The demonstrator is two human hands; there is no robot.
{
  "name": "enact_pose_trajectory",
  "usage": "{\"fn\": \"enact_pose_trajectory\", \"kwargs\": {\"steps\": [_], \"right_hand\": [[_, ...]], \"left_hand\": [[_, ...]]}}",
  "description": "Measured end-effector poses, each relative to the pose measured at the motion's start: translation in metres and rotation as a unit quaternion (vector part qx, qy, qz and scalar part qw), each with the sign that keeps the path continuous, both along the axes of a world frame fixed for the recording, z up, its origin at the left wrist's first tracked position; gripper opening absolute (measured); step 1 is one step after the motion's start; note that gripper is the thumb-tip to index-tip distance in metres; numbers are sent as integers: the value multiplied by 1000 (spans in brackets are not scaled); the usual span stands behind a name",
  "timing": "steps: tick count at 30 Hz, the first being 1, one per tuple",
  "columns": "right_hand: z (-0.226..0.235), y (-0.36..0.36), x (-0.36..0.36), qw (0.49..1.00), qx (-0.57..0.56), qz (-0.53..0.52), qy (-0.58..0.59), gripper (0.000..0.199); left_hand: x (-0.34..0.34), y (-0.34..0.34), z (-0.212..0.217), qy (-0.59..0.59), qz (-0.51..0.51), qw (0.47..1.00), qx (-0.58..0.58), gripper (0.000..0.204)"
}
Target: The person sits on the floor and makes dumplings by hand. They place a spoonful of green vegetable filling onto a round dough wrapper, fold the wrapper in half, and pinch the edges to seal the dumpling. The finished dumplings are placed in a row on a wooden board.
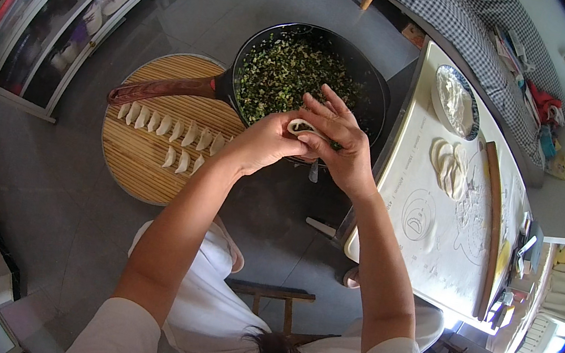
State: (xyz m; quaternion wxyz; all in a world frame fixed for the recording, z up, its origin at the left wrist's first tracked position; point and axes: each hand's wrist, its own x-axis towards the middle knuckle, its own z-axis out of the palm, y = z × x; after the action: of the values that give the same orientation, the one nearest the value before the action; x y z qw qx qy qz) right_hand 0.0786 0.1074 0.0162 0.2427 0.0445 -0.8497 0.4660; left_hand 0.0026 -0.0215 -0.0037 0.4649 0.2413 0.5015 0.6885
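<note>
Between both hands is a dumpling (pixel 298 127), its pale wrapper folded up around dark green filling. My left hand (pixel 269 144) is closed around its left side. My right hand (pixel 340 141) pinches the wrapper's edge from the right, with some fingers raised. Both hands are over the near rim of a black frying pan (pixel 235 89) holding chopped green filling (pixel 291 68). Below my hands a metal utensil (pixel 314 172) shows in part. Left of the pan, finished dumplings (pixel 176 131) stand in two rows on a round slatted board (pixel 143 181).
The pan's wooden handle (pixel 164 91) reaches left over the board. On the right, a white table (pixel 388 251) bears a bowl of flour (pixel 454 103), a stack of round wrappers (pixel 450 169) and a long rolling pin (pixel 488 229). A glass-fronted cabinet (pixel 64 27) stands at far left.
</note>
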Motion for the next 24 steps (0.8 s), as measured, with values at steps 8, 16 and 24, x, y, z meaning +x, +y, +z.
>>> {"fn": "enact_pose_trajectory", "kwargs": {"steps": [8,16,24], "right_hand": [[-8,3,2,997,-74,0,8,24],[-1,2,0,997,-55,25,-37,22],[0,-1,3,998,-60,-17,-24,21]], "left_hand": [[-2,0,-2,-48,-18,997,49,18],[-5,-2,-11,45,-31,999,0,15],[-3,-1,-7,46,-28,998,-21,14]]}}
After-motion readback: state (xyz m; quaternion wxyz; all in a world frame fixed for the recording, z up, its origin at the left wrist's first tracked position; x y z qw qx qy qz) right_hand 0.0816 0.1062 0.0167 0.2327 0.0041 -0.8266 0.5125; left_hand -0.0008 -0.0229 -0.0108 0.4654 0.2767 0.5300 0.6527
